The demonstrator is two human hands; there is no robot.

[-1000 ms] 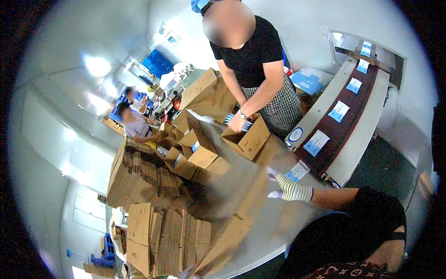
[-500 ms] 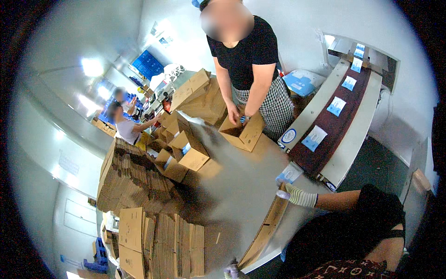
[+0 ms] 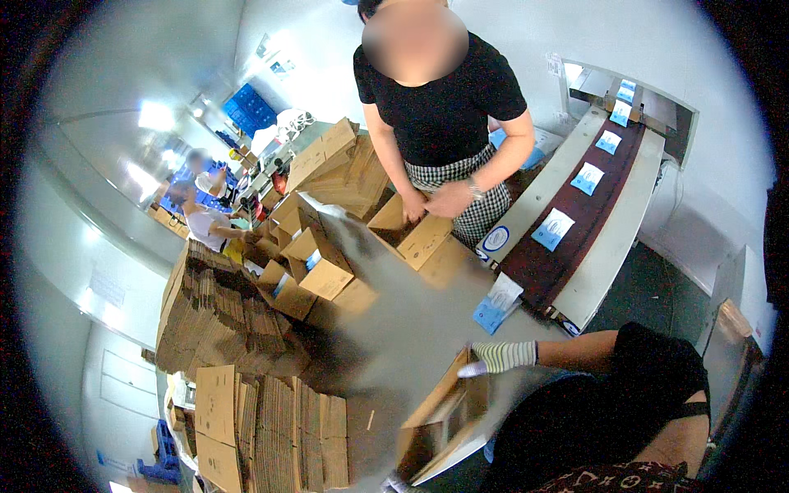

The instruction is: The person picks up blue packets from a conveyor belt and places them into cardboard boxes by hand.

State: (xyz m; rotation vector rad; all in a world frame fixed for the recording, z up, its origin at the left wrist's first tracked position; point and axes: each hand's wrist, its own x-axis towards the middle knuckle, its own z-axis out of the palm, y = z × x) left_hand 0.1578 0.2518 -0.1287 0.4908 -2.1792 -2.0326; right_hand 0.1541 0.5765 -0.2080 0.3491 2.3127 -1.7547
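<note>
A brown cardboard box point(image 3: 426, 404), partly unfolded with a gap showing between its walls, is held between my hands in front of my body. My right hand point(image 3: 498, 358), in a white and green striped glove with pale purple fingertips, grips its upper end. At the lower end is my left hand point(image 3: 399, 483), gloved likewise; it is largely cut off by the picture's edge, with its fingers closed at the cardboard. A blue and white packet point(image 3: 498, 302) lies just beyond my right hand, by the end of the conveyor belt point(image 3: 532, 269).
Several packets ride the belt. Across the grey table point(image 3: 394, 329), a person in black point(image 3: 444, 123) handles an open carton point(image 3: 423, 241). Open cartons point(image 3: 322, 271) holding packets stand left of it. Stacks of flat cardboard point(image 3: 275, 431) fill the left side. More people work farther back.
The flat cardboard box between my hands has opened up and shifted a little left. Across the table, the person's hands have moved on the carton. A packet has slid off the belt's end.
</note>
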